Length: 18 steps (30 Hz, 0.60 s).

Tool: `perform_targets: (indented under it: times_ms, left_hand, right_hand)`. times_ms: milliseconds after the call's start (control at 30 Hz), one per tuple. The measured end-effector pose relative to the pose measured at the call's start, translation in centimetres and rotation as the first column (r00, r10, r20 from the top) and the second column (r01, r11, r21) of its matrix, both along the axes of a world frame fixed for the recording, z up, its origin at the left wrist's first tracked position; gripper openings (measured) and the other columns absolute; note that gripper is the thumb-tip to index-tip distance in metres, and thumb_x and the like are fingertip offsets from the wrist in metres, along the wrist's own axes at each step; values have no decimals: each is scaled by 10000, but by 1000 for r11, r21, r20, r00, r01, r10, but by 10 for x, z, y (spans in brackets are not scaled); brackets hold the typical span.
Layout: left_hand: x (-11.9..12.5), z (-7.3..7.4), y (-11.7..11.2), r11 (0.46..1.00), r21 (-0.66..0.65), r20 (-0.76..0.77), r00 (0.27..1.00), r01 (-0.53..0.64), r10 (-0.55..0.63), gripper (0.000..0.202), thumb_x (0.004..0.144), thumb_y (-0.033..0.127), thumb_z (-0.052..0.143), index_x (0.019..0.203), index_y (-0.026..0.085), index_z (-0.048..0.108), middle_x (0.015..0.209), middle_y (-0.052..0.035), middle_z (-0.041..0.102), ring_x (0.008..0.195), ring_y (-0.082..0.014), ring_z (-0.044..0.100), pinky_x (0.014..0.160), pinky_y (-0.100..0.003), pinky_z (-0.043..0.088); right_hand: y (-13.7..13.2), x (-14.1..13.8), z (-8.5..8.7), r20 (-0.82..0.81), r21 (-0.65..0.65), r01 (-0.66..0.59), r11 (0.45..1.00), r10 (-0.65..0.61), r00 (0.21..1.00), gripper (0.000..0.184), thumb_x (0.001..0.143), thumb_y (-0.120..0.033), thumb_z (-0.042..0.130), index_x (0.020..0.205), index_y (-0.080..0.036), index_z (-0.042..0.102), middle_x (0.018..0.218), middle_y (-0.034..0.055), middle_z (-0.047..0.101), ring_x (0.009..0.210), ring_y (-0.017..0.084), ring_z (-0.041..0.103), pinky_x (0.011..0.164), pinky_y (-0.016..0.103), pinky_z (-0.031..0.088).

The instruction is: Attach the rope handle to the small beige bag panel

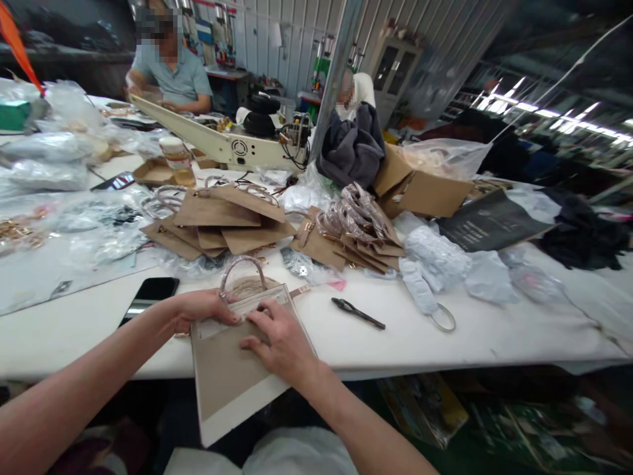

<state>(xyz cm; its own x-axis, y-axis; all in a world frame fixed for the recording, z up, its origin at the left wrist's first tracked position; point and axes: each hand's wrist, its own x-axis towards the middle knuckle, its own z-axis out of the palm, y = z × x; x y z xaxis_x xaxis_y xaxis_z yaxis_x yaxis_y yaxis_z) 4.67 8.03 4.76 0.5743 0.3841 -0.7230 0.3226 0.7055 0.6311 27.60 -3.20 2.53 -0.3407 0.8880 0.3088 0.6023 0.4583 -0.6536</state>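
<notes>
A tan bag panel (pixel 232 376) with a pale border lies tilted over the table's front edge, its lower end sticking out toward me. A wrapped, looped handle (pixel 242 264) rises at its far end, and a strap end with metal (pixel 300 290) pokes out on the right. My left hand (pixel 210 311) is closed on the panel's upper left edge, thumb on top. My right hand (pixel 281 340) rests on the panel's upper part, its fingers bent and apart, fingertips touching the surface near a whitish strip. Whether anything small lies under those fingertips is hidden.
Near my left forearm lies a black phone (pixel 153 297); a dark pen-like tool (pixel 359 313) lies to the right. Behind are stacked brown bag pieces (pixel 222 218), wrapped handles (pixel 353 218), a jar (pixel 178 161), a beige machine (pixel 237 148) and a cardboard box (pixel 430 193). Two people sit beyond.
</notes>
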Motion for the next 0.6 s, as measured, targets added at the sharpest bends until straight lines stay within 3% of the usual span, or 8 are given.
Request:
perform_targets:
  times_ms: [167,267,333,400,467,533,600]
  left_hand:
    - [2,3,0,1000,10,-39,999,-25,26,749,512,341,1034,1184,149,762,1021,-144,837,882,-339,801,708,-330,638]
    - [1,0,2,1000,0,-28,1000,-8,8,700,492,349,1040,1114,165,776,1042,-159,835,893,-347,805,716,-341,655]
    - [0,-2,2,1000,-12,-33,999,-14,14,655,487,362,1040,1056,169,780,1030,-163,834,889,-354,807,698,-346,661]
    - [0,-3,2,1000,-13,-54,998,-27,27,632,481,364,1044,1019,168,779,1005,-160,834,869,-358,809,671,-346,661]
    - [1,-1,2,999,-9,-65,997,-31,30,625,476,354,1050,1007,170,779,997,-154,836,853,-351,810,664,-341,662]
    - [3,0,1,1000,-14,-66,997,-28,27,626,479,353,1054,1013,174,780,1019,-154,837,871,-350,814,688,-346,671]
    - [4,1,1,999,-23,-65,997,-34,32,624,478,356,1055,1009,175,781,1030,-157,837,902,-364,817,713,-361,680]
  right_hand:
    - [-2,-2,-8,-18,25,6,1000,-6,1000,426,943,-402,912,1277,-225,715,1328,111,609,1151,298,634,1026,434,577]
    - [-2,20,6,-187,74,-73,995,86,979,467,987,-317,859,1409,-242,675,1363,107,627,1188,273,656,1031,385,590]
    - [9,50,24,-309,179,49,983,9,951,357,1072,-245,709,1427,-256,667,1314,94,668,1188,252,666,1034,370,582]
    - [30,85,40,-343,264,328,907,-230,911,278,1125,-190,547,1348,-244,704,1255,97,695,1192,261,653,1065,408,546]
    - [57,116,45,-213,289,455,842,-406,889,311,1107,-124,486,1303,-196,716,1268,122,690,1210,285,623,1104,448,498]
    - [78,133,36,62,239,377,895,-401,914,332,1024,-23,499,1199,-163,744,1213,126,699,1143,289,622,1046,437,503]
    - [87,136,18,329,152,236,960,-274,904,312,931,38,548,1064,-162,748,1130,113,706,1062,283,618,959,409,505]
